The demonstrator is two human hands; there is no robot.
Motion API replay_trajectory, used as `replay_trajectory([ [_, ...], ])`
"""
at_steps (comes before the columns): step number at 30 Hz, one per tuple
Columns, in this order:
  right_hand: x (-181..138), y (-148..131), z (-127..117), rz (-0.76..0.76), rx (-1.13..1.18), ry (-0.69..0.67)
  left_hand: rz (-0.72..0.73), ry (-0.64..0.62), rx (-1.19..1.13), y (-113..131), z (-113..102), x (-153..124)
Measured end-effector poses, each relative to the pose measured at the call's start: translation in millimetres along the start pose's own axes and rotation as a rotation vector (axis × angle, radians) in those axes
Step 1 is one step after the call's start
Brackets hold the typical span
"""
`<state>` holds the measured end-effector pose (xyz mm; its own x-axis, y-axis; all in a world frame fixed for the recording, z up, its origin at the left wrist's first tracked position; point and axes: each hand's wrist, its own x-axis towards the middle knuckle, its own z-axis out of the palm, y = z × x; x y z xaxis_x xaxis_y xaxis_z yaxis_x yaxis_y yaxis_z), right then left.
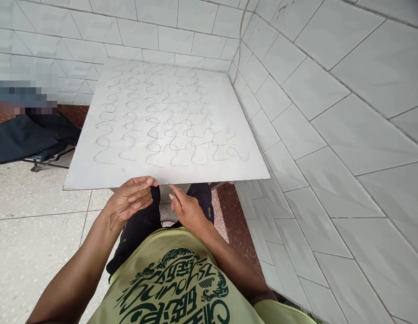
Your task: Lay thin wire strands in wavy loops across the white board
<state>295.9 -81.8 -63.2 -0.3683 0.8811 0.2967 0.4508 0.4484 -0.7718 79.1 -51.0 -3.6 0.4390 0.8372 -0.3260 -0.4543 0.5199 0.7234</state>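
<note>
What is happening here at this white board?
A seated person holds a thin, curved piece of metal wire between the fingers of the left hand and the right hand, just before the near edge of a flat white board. On the board, many S-shaped bent wires lie in rows.

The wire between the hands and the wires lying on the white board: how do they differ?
The held wire is pinched by the left hand and right hand just off the near edge of the white board; the board wires lie loose in rows. The held wire shows only a short arc; the board wires are bent into S-curves. Both are thin and grey.
</note>
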Motion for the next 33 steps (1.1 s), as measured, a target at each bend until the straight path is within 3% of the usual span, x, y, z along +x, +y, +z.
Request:
replay_trajectory([
  [6,-3,2,7,0.245,0.294,0.057,-0.045,0.006,0.016,-1,-10,1],
  [10,-6,-3,12,0.329,0.397,0.025,-0.074,-0.002,0.013,-1,-16,5],
  [19,-6,-13,-2,0.171,0.209,-0.168,-0.104,-0.010,0.027,6,-18,14],
  [33,-7,-11,2,0.152,0.042,-0.223,-0.126,0.049,-0.077,2,-15,17],
])
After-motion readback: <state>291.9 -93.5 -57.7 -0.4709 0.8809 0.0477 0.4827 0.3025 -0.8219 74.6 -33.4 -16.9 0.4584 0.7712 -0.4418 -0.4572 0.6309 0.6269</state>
